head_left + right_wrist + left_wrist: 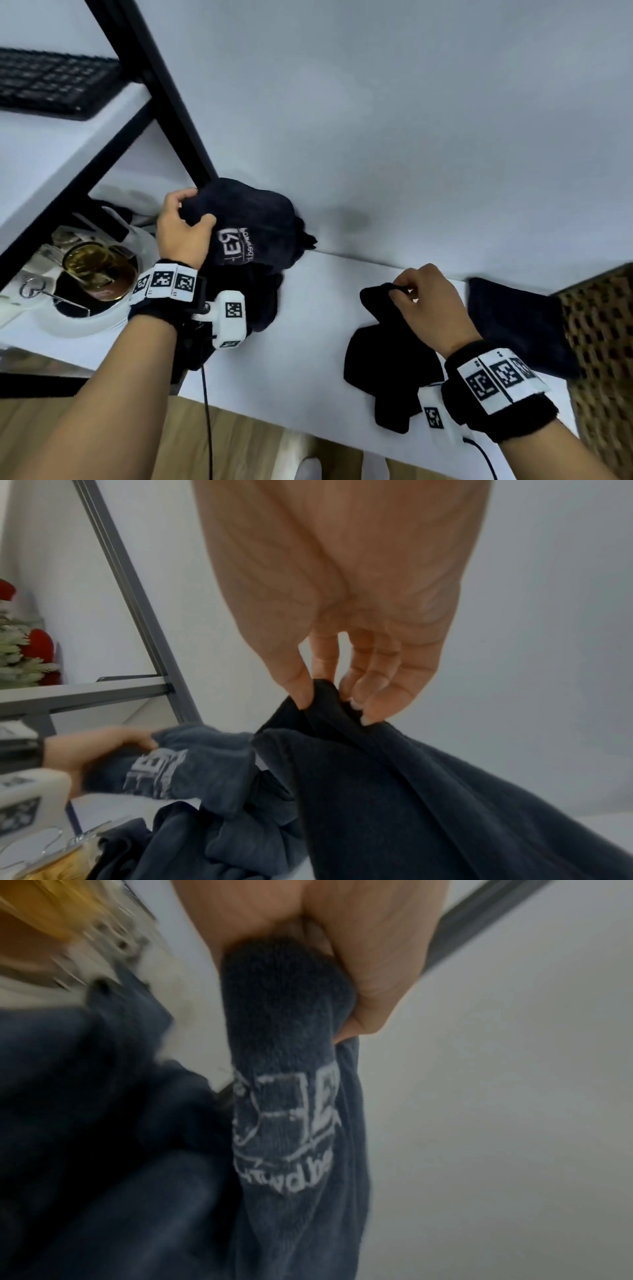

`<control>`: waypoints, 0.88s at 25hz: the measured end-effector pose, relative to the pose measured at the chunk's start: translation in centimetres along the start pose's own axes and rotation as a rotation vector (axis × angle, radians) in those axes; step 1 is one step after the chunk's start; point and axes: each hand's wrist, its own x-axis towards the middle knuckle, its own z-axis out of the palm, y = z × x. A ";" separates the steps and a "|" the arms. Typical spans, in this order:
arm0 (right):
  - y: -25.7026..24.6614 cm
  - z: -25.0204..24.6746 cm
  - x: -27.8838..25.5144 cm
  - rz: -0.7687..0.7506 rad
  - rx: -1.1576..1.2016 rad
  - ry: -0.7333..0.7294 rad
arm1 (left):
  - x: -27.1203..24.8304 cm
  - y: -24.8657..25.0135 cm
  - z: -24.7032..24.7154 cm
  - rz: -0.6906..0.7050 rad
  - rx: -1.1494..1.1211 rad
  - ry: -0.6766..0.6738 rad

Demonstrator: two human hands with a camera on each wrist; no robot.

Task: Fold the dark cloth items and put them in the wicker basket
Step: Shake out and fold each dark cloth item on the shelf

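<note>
My left hand (186,224) grips a bunched dark cloth with white lettering (255,226) lifted above the white table (308,325); the same printed cloth (284,1096) fills the left wrist view, clenched in the fist. My right hand (416,305) pinches the top edge of a plain black cloth (387,359), which hangs down to the table. In the right wrist view thumb and fingers (346,693) pinch that black cloth (394,791). More dark cloth (255,301) lies heaped under the left wrist. The wicker basket (603,342) stands at the right with a dark cloth (513,318) draped at its side.
A black shelf frame (161,92) slants up behind the left hand, with a keyboard (51,82) on its white shelf. A white tray (68,322) with a glass of amber contents (92,263) sits at the left. Wooden floor shows below the table edge.
</note>
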 end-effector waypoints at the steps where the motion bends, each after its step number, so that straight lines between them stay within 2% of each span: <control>1: -0.1 0.1 0.0 -0.015 0.020 0.014 | 0.9 -1.7 -0.6 -0.051 0.101 0.011; 4: -0.4 0.1 -0.3 -0.019 0.036 0.020 | 1.2 -6.4 -1.3 -0.217 0.555 -0.112; 6: -0.9 -0.1 -0.4 -0.002 0.030 0.020 | 0.4 -6.5 -1.4 -0.295 0.664 -0.106; 7: -1.2 -0.5 -0.5 -0.002 0.033 0.032 | -0.3 -5.5 -1.3 -0.278 0.663 -0.057; 9: -2.0 -1.4 -0.7 -0.033 0.069 0.054 | -2.4 -2.0 -0.7 -0.096 0.577 0.053; 10: -2.6 -2.0 -0.8 -0.063 0.088 0.058 | -4.0 0.4 -0.1 0.047 0.474 0.040; 11: -3.3 -2.6 -0.9 -0.089 0.111 0.061 | -5.7 2.9 0.7 0.184 0.338 -0.068; 12: -4.1 -3.4 -0.9 -0.107 0.141 0.071 | -7.9 5.6 1.5 0.272 0.197 -0.267; 14: -5.8 -5.3 -1.4 -0.128 0.243 0.102 | -12.3 11.1 2.8 0.305 0.085 -0.748; 15: -6.7 -6.5 -1.7 -0.147 0.297 0.117 | -13.8 13.3 3.3 0.352 0.104 -0.887; 16: -7.6 -7.9 -2.0 -0.177 0.341 0.133 | -14.6 15.1 3.6 0.433 0.143 -0.916; 18: -9.0 -11.0 -2.8 -0.238 0.386 0.185 | -13.9 18.0 2.8 0.534 0.192 -0.840; 20: -9.9 -13.8 -3.4 -0.282 0.405 0.229 | -12.3 20.4 1.3 0.533 0.161 -0.792; 22: -10.4 -15.9 -4.1 -0.307 0.333 0.195 | -11.3 23.6 -0.3 0.572 0.045 -0.754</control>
